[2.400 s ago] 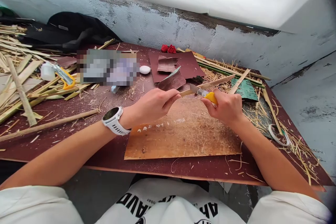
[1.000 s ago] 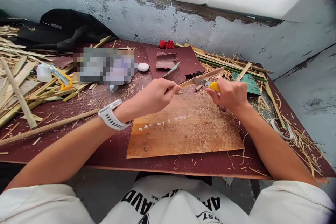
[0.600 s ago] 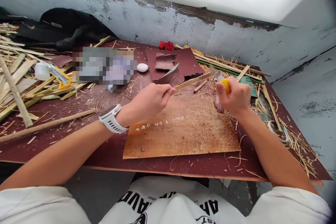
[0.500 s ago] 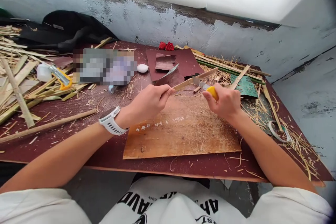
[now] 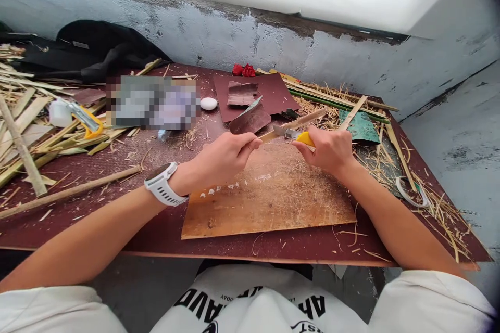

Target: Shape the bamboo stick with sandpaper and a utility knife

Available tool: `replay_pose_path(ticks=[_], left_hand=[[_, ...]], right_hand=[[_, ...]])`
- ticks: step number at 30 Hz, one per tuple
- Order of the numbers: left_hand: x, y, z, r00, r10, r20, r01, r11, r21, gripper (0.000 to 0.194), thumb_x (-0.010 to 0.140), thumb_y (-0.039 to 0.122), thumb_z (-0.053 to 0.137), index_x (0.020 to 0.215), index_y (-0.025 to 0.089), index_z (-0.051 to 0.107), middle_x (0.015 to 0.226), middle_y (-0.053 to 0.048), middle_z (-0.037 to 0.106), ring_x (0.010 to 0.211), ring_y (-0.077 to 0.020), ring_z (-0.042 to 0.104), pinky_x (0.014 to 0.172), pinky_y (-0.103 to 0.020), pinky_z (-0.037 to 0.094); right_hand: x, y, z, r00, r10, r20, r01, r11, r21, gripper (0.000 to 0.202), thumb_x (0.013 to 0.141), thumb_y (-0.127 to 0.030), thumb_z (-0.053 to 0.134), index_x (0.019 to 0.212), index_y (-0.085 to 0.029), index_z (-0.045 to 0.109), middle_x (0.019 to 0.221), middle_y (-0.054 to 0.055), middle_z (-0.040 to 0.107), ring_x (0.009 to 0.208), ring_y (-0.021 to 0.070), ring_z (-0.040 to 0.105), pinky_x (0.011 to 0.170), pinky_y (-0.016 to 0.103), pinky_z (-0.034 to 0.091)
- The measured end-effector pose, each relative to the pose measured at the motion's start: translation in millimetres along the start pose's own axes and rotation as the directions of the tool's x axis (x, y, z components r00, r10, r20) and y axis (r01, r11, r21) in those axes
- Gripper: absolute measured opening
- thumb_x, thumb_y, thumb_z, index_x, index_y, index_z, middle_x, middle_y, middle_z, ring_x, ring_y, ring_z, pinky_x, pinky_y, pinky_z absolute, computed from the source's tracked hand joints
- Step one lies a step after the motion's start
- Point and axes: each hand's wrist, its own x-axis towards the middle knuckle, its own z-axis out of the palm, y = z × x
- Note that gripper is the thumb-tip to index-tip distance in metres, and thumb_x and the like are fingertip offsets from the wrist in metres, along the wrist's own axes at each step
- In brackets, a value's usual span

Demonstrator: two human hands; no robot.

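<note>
Between thumb and fingers, my left hand (image 5: 234,158) pinches the near end of a thin bamboo strip (image 5: 308,118), which slants away to the right above the board. My right hand (image 5: 330,150) is closed around a yellow utility knife (image 5: 305,138). Its blade points left and lies against the strip, a short way from my left fingertips. Below both hands is a worn wooden board (image 5: 234,218), strewn with fine shavings. A white watch is on my left wrist.
Bamboo strips (image 5: 27,145) and another yellow-handled cutter (image 5: 88,122) lie at the left. A white egg-shaped object (image 5: 208,103), curled brown sandpaper (image 5: 252,117) and red flowers (image 5: 248,70) are at the back. Green sandpaper (image 5: 361,126) and a tape ring (image 5: 412,191) lie right among shavings.
My right hand has drawn the knife left along the strip, closer to my left hand. The left hand keeps its pinch, and the view has shifted slightly.
</note>
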Motion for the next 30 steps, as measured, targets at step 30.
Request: replay_pose_path(ticks=[30], left_hand=[[6.2, 0.7, -8.3, 0.999, 0.019, 0.035, -0.032, 0.913, 0.408, 0.029, 0.109, 0.025, 0.038, 0.104, 0.017, 0.065, 0.079, -0.009, 0.072, 0.061, -0.0222, 0.062, 0.055, -0.031, 0.031]], right_hand=[[9.3, 22.8, 8.1, 0.999, -0.031, -0.036, 0.029, 0.999, -0.039, 0.068, 0.097, -0.077, 0.035, 0.069, -0.020, 0.058, 0.053, 0.004, 0.055, 0.045, 0.0146, 0.042, 0.051, 0.030, 0.013]])
